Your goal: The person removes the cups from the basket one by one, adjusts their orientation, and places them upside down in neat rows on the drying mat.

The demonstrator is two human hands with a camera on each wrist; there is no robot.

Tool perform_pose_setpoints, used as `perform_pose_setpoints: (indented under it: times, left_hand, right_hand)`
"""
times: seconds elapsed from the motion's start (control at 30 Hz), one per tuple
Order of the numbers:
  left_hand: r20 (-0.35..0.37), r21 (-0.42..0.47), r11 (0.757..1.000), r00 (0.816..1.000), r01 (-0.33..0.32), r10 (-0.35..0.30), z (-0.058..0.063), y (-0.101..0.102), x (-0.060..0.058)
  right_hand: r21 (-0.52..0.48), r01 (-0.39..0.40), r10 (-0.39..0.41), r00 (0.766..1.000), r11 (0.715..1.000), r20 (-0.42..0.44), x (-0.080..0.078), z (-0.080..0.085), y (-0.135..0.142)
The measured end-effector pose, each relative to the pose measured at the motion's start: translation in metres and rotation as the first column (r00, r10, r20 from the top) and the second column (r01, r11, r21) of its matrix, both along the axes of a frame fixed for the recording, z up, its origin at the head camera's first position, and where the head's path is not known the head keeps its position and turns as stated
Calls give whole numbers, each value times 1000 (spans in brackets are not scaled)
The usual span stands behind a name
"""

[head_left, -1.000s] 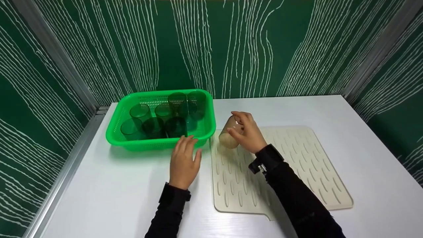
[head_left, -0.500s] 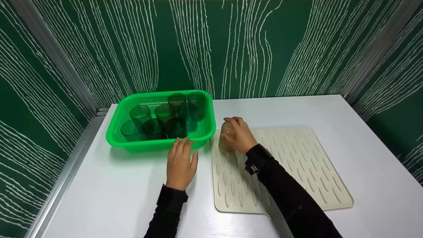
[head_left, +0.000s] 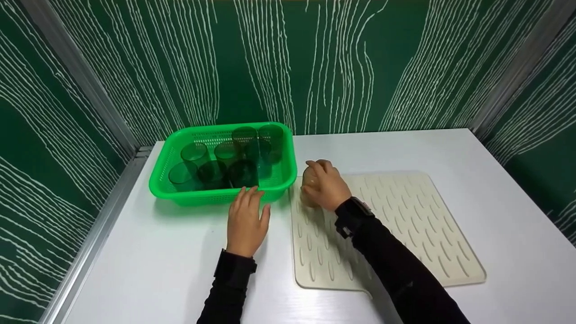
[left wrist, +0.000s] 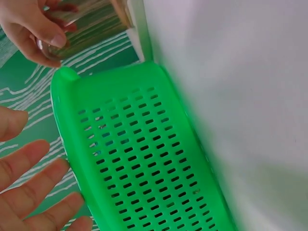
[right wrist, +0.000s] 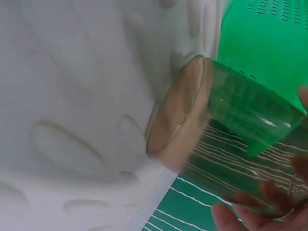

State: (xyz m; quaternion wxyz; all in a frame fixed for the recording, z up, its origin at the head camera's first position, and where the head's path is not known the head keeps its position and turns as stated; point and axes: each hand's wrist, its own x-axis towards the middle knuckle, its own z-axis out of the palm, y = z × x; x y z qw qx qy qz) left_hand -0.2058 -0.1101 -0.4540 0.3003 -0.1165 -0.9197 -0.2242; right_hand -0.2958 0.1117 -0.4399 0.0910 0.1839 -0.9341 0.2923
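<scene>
Glass [right wrist: 219, 137] – one | right grip [head_left: 328, 185] – clamped round it | left grip [head_left: 246, 222] fingers apart | one mat [head_left: 400, 216], one basket [head_left: 207, 195], seven-plus glasses [head_left: 212, 173]

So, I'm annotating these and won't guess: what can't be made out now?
Head view: part of the held glass, behind the right fingers.
Head view: part of the mat, behind the right sleeve.
Left wrist view: rest of the green basket, cut off by bottom edge.

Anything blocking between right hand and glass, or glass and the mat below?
Nothing visible. The right hand already grips the glass, and its base is at the mat with nothing seen between; full contact is hard to tell. The green basket stands alongside, not between.
</scene>
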Motion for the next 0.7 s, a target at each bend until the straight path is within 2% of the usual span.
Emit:
perform_pose_setpoints:
  times: [0.23, 0.43, 0.53, 0.7]
  left_hand:
    - [3, -9, 1000, 1000, 4, -4, 3, 1, -3]
    - [10, -39, 999, 1000, 0, 0, 5, 0, -5]
    - [9, -52, 999, 1000, 0, 1, 7, -3, -6]
    - [-11, -71, 997, 1000, -3, 2, 12, -7, -8]
  right_hand:
    - [-33, 9, -9, 1000, 999, 9, 0, 11, 3]
    - [-169, -22, 18, 1000, 985, -23, 6, 21, 1]
    - [-287, -52, 39, 998, 956, -54, 13, 24, -4]
    - [-474, -119, 77, 991, 873, -107, 28, 23, -17]
